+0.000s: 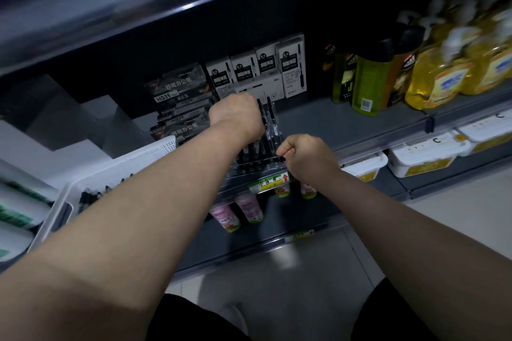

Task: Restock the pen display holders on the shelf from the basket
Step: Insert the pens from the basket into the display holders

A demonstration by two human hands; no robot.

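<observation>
**Inspector:** Nearest items first. Where is the stock?

**Assessor:** The white basket (116,171) sits at lower left of the frame on the shelf (360,122) edge. Loose black pens (90,196) lie in it, partly hidden by the left forearm.

**Inspector:** And the grips?

**Assessor:** The right grip (303,153) is just right of centre, at the right front corner of the clear pen display holder (243,174). Its fingers are curled, thumb pressed against forefinger. What lies between them is too small to make out. The left grip (238,116) is farther in, above centre, over the holder's back rows. Its fingers curl away from the camera. The standing pens (267,119) rise right against its far edge, but whether it holds one cannot be told.

**Inspector:** Condition of the holder?

**Assessor:** Upper rows carry pens and the front holes look unfilled. A price label (271,183) hangs below the holder.

**Inspector:** Behind it?

**Assessor:** Dark boxes (180,97) and white pen boxes (260,72) stand at the back. Yellow bottles (443,75) stand at upper right.

**Inspector:** Step in hand?

**Assessor:** Judged to be mid-restock, with pens being seated in the rear rows.

**Inspector:** Next move?

**Assessor:** Probably a reach back to the basket at lower left, then each pen dropped tip-down into a vacant front hole without knocking its neighbours.
</observation>
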